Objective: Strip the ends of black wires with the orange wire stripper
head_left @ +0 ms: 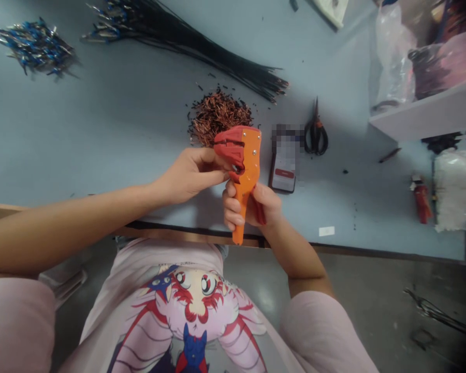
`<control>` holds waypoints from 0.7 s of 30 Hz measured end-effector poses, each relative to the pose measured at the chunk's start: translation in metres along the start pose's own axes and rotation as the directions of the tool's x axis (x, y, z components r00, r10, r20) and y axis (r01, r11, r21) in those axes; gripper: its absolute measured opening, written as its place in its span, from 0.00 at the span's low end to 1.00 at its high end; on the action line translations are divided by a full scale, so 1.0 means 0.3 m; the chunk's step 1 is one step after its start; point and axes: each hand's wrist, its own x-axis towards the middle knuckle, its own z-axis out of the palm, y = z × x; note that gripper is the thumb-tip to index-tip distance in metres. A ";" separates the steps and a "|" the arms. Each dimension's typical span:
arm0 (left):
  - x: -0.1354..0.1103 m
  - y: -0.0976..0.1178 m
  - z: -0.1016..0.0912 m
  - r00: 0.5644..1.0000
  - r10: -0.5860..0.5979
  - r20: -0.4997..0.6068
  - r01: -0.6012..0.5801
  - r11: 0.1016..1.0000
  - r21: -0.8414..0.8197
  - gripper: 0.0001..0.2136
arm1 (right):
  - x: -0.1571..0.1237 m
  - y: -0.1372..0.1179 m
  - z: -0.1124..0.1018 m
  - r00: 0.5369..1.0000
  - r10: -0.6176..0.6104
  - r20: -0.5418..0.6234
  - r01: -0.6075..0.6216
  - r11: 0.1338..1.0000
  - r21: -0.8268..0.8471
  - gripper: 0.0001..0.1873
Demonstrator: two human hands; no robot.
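Note:
An orange and red wire stripper (249, 160) stands nearly upright over the front of the table, its red jaws at the top. My right hand (266, 203) is wrapped round its two handles. Just left of the jaws is my left hand (188, 176), thumb and fingers drawn together against the tool's side; the fingertips are partly hidden, and what they pinch cannot be made out. Behind the stripper lies a heap of short copper wire bits and black insulation scraps (219, 111). Farther back stretches a bundle of black wires (202, 49) with bare copper ends at its right.
At the back left is a pile of blue-collared metal terminals (37, 47). A phone (283, 166) and black-handled scissors (316, 137) lie right of my hands. Farther right are a red-handled tool (422, 202), a white shelf (423, 111) with plastic bags, and a small white label (326, 231).

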 end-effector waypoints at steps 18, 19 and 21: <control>0.007 0.006 -0.003 0.998 -0.037 -0.059 0.042 0.995 0.089 0.09 | -0.001 -0.025 0.046 0.982 0.061 -0.176 -0.084 0.988 -0.129 0.22; 0.010 0.007 -0.007 0.998 -0.031 -0.060 0.037 0.993 0.109 0.09 | 0.002 -0.029 0.046 0.981 0.060 -0.182 -0.083 0.990 -0.118 0.21; 0.017 0.011 -0.016 0.997 -0.030 -0.065 0.042 0.980 0.193 0.08 | 0.008 -0.039 0.044 0.980 0.046 -0.193 -0.064 0.994 -0.087 0.21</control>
